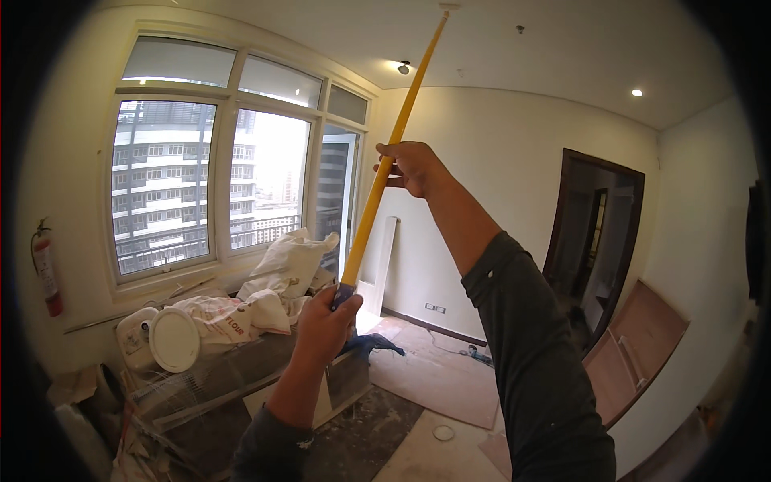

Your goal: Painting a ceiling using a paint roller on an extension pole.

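Gripping one yellow pole (pixel 377 194): fingers (pixel 389 150) of two hands (pixel 416 167).

White sack (pixel 281 267) near window (pixel 165 181) — fire extinguisher (pixel 47 273) on wall (pixel 79 173).

My left hand (pixel 325 325) hides part of the yellow pole's (pixel 414 96) purple grip (pixel 343 295); the fitting (pixel 448 9) at its far tip is too small to tell; my left sleeve (pixel 269 450) and right sleeve (pixel 538 345) run off the lower edge.

Floor (pixel 384 411), pinkish sheeting (pixel 434 384) on it, apparently a corded tool (pixel 479 353).
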`<state>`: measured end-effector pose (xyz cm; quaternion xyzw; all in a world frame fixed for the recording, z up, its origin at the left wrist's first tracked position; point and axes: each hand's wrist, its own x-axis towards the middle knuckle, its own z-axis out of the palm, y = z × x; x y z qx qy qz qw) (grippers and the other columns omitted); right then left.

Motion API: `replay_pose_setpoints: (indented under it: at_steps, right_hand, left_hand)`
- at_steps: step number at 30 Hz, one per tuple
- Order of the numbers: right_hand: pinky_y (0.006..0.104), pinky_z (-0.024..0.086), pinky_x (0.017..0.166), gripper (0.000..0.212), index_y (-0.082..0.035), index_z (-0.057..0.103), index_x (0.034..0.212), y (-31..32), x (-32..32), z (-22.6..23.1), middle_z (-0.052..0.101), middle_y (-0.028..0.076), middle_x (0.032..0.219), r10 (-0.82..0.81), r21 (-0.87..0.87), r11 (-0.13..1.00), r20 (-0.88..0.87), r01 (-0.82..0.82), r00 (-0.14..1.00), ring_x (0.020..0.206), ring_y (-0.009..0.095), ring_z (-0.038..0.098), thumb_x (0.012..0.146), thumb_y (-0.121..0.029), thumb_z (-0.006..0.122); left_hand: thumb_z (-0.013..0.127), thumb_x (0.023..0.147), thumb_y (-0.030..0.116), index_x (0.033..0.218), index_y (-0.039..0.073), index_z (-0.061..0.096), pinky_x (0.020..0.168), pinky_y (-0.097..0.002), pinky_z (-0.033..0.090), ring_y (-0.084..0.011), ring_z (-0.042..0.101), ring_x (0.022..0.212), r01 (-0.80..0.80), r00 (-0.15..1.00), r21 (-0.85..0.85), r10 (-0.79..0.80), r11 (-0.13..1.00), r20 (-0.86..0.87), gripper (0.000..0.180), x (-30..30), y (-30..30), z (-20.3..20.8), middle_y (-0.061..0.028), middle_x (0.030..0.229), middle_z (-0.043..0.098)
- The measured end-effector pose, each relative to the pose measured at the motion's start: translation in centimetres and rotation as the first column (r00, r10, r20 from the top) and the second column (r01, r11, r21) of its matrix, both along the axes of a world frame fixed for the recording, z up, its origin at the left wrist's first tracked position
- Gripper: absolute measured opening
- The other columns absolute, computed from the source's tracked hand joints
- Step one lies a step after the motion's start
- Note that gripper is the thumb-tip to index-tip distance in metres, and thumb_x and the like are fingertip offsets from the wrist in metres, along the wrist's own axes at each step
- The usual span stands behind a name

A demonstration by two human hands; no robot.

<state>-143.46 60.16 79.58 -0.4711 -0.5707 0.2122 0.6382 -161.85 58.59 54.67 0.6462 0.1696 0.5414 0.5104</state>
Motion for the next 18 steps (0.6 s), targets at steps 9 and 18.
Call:
replay_pose_setpoints:
  at_steps: [9,18]
  right_hand:
    - [0.0482,0.057,0.096,0.039,0.005,0.055,0.118,-6.6,-9.4,-3.4,0.059,0.016,0.109,0.118,-0.068,0.992,0.161,-0.108,0.98,0.103,0.03,0.063,0.095,-0.023,0.068]
    - [0.0443,0.061,0.089,0.07,0.013,0.037,0.137,-15.2,-20.2,-6.3,0.058,0.022,0.12,0.256,-0.099,0.966,0.266,-0.237,0.929,0.114,0.033,0.061,0.091,-0.025,0.074]
  left_hand:
    - [0.07,0.092,0.016,0.084,0.004,0.06,0.047,-0.0233,0.039,-0.0047,0.049,0.051,0.018,0.994,-0.083,-0.009,0.996,0.105,0.017,-10.2,-6.1,-4.8,0.0024,0.064,0.054]
    - [0.068,0.09,0.01,0.117,-0.004,0.061,0.046,-0.0232,0.038,-0.0069,0.048,0.05,-0.041,0.998,-0.095,0.045,0.995,0.049,0.031,-22.9,-14.4,-8.1,0.0,0.067,0.052]
